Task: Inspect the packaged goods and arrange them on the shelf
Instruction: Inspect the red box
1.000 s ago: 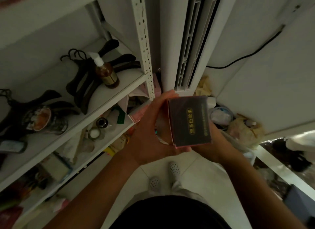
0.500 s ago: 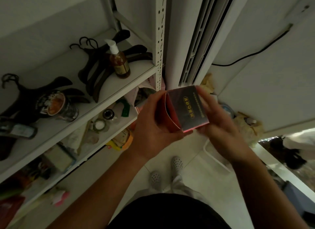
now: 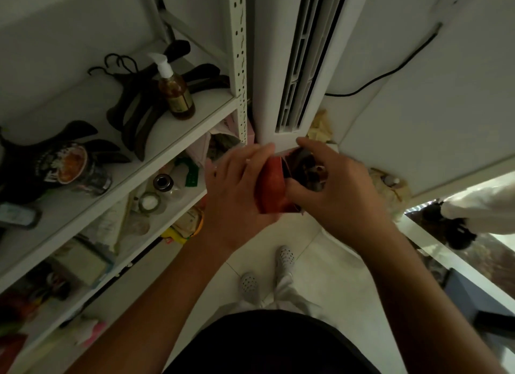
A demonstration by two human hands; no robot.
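A small box with a red side and a dark face is held between both hands in front of the white shelf unit. My left hand grips its left side, fingers wrapped over the top. My right hand covers the dark face from the right, thumb pressed at the red edge. Most of the dark face is hidden behind my right fingers.
The shelf at left carries a pump bottle, black hangers, a printed cup, and small jars lower down. A tall white air conditioner stands ahead. A glass table edge lies at right.
The box has turned so its red side faces me and the dark label side faces away. My right hand moved up over the dark face. The view shifted slightly toward the shelf.
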